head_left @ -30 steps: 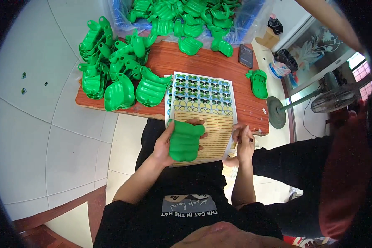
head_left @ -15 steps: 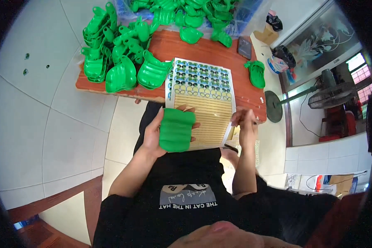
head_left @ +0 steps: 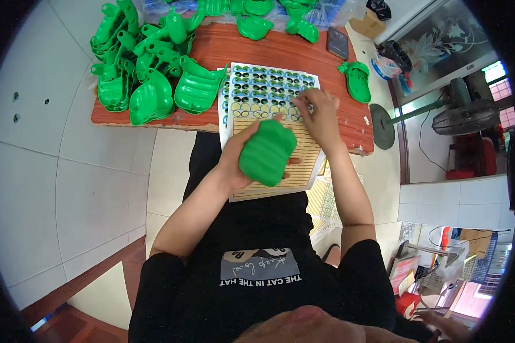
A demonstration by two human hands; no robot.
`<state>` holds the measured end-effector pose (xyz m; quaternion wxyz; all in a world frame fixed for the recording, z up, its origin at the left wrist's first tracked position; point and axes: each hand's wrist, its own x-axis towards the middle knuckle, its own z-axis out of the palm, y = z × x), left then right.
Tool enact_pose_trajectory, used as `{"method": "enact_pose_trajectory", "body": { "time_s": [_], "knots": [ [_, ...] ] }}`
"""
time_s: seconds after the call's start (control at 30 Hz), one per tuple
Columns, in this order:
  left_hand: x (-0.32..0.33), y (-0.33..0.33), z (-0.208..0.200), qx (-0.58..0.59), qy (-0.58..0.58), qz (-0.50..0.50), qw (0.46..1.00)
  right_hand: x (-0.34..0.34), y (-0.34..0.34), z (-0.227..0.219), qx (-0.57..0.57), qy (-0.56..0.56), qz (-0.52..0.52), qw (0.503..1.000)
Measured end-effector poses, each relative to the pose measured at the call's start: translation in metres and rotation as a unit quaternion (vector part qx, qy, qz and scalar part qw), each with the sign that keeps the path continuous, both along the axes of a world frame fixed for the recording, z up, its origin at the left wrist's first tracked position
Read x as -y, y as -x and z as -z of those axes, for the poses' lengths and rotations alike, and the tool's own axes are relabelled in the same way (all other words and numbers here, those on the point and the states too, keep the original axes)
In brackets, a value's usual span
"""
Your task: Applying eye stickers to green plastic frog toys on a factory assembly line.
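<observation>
My left hand (head_left: 234, 157) is wrapped round a ribbed green plastic piece (head_left: 268, 153), shaped like a curved shell, and holds it above the sticker sheet. The sheet (head_left: 280, 178) overhangs the table's near edge. Its far part carries rows of round eye stickers (head_left: 263, 91) in green, blue and black, and its near part shows bare yellowish strips. Over the right side of the sticker rows, my right hand (head_left: 321, 117) is bent with thumb and forefinger drawn together in a pinch. Whatever those fingertips hold is too small to make out.
Green plastic shells (head_left: 146, 68) are heaped on the left of the red-brown table (head_left: 234, 46), with more along its far side. A single green piece (head_left: 358, 83) and a phone (head_left: 337, 43) lie at the right. Beyond the table stands a black fan (head_left: 466, 114).
My right hand has moved from the sheet's right edge up and left onto the sticker rows. My left hand has raised and tilted the green piece, shifting it rightward. The view has shifted slightly.
</observation>
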<state>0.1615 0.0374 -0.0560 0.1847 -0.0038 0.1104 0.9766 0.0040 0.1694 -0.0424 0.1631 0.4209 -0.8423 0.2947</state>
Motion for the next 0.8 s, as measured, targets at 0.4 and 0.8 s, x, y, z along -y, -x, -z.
{"method": "enact_pose_trajectory", "body": {
  "time_s": [0.4,0.8],
  "knots": [
    [-0.014,0.007,0.008,0.061,-0.037,-0.087,0.994,0.014,0.011,0.018,-0.069,-0.039,0.005,0.997],
    [-0.018,0.009,0.009,0.075,0.042,-0.104,0.991,0.013,0.013,0.019,0.005,-0.035,0.006,0.999]
  ]
}}
